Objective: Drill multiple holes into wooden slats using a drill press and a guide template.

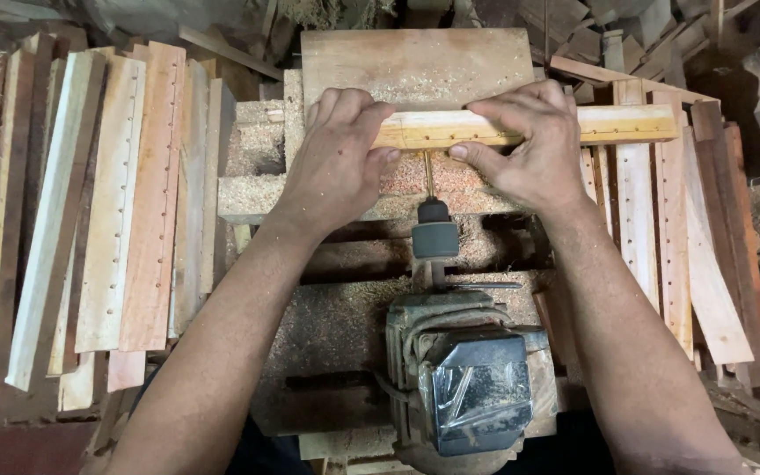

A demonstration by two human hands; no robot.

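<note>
stack of drilled slats (pixel 107 211) at left. left hand (pixel 338 158) and right hand (pixel 534 145) both clamped on a pale wooden strip (pixel 631 125) lying crosswise on the sawdust-covered worktop (pixel 257 198), against the drill bit (pixel 427 172) of the motor (pixel 464 369). more slats (pixel 679 246) at right.

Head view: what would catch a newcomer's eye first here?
Both hands at top centre: the left hand and right hand press a pale wooden strip with a row of small holes against a drill bit. Below, a dusty motor sits amid sawdust. Stacks of similar drilled slats lie to the left and right.
</note>
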